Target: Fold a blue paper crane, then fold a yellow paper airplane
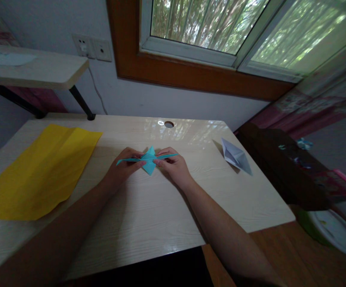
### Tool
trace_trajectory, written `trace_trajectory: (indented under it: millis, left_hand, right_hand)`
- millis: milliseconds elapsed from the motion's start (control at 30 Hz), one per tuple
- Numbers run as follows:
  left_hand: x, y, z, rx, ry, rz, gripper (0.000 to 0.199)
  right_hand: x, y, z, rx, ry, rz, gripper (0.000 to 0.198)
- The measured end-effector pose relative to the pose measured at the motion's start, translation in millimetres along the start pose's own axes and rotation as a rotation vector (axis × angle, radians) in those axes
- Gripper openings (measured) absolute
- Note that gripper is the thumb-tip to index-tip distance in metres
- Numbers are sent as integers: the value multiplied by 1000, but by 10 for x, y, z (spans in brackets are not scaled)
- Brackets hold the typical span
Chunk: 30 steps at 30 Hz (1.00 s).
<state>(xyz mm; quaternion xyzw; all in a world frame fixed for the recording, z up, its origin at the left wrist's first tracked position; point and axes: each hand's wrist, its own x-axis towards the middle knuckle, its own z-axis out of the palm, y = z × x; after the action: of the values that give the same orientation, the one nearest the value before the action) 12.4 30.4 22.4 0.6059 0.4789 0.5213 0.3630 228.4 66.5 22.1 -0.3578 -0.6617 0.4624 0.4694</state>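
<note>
Over the middle of the table, a turquoise origami crane (pixel 150 163) is held between both hands. Its narrow ends stick out to the left and right, and its two wings spread toward the wall and toward me. My left hand (pixel 128 163) pinches the crane's left side with thumb and fingers; a bent tip shows beyond the knuckles. On the other side, my right hand (pixel 173 162) is closed on the right part of the crane, with the pointed tip reaching past the fingers. The fingers hide parts of the folds.
A large yellow paper sheet (pixel 47 171) lies on the table (pixel 149 223) at left. At right stands a white folded paper boat (pixel 236 156). A raised shelf (pixel 53 71) is at the back left, near a round cable hole (pixel 169 124). Beyond the right edge is a round basin (pixel 337 231).
</note>
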Motion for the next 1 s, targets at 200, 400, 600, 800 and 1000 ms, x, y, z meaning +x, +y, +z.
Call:
trace_trajectory:
  millis: [200, 400, 600, 800, 1000]
  left_hand:
    - [-42, 4, 18, 32, -40, 5, 20]
    - [-35, -28, 7, 62, -36, 40, 11]
    - [-1, -79, -39, 25, -26, 39, 12]
    - [25, -79, -88, -23, -70, 10, 11]
    - [34, -38, -98, -57, -61, -25, 14]
  right_hand:
    - [-11, 0, 32, 3, -18, 4, 20]
    - [-9, -12, 34, -100, -59, -138, 15]
    - [1, 15, -17, -157, -84, -132, 14]
    - [6, 27, -52, -123, -106, -76, 14]
    - [10, 20, -71, -138, -47, -148, 12]
